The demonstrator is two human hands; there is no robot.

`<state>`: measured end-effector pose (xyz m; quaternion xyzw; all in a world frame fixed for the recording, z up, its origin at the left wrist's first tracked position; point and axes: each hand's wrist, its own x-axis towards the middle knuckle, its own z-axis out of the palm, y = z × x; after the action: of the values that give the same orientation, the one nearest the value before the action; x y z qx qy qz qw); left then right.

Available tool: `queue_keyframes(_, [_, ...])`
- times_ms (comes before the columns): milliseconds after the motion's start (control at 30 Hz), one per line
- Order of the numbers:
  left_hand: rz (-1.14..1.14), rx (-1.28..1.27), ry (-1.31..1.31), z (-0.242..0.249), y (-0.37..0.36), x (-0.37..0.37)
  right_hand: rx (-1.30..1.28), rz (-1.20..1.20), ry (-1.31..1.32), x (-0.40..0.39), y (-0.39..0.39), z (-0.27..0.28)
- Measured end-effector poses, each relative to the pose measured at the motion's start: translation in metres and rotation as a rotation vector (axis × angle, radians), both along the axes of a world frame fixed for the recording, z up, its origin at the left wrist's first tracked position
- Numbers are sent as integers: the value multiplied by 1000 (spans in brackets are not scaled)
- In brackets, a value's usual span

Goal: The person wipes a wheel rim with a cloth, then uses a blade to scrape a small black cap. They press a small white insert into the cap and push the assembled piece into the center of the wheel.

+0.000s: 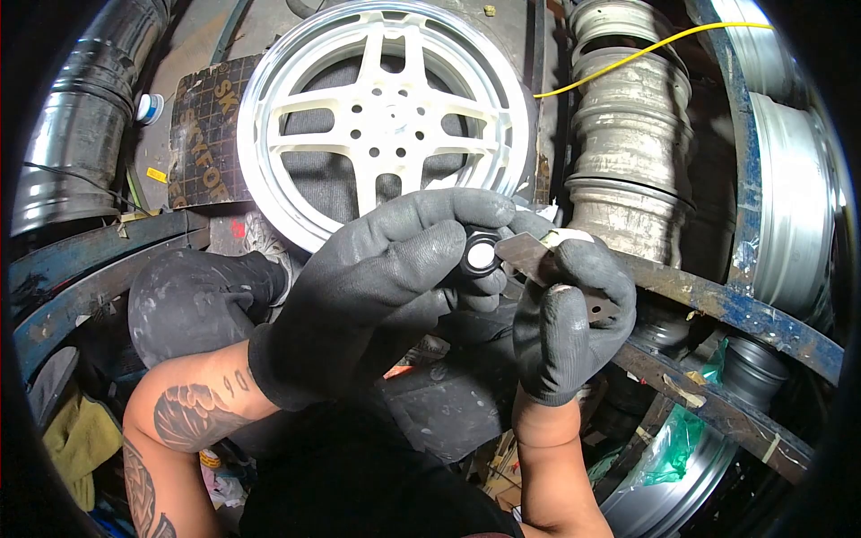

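Pinching black round piece, left grip partly hiding it, right grip curled over half-covered metal strip

On my right I see a stack of worn silver metal rims crossed by a thin yellow cable; on my left, a crumpled olive-yellow cloth.

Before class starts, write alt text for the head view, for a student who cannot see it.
A gloved left hand holds a small round black-and-white part; the gloved right hand holds a flat metal blade beside it. A white spoked wheel lies beyond.
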<state>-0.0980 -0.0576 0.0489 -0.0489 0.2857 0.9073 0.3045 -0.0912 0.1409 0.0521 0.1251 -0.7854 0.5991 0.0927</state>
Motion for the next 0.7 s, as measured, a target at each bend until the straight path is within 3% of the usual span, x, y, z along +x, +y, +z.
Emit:
queue_keyframes(100, [-27, -77, 7, 3, -4, -1, 52, 13, -1, 0, 5, 0])
queue_keyframes(400, [31, 56, -48, 0, 1, 1, -70, -87, -144, -1, -10, 15])
queue_keyframes(533, [-2, -59, -4, 3, -2, -1, -96, -97, -130, -2, -12, 14])
queue_keyframes(700, [9, 11, -8, 2, 0, 0, 96, 5, -10, 0, 7, 2])
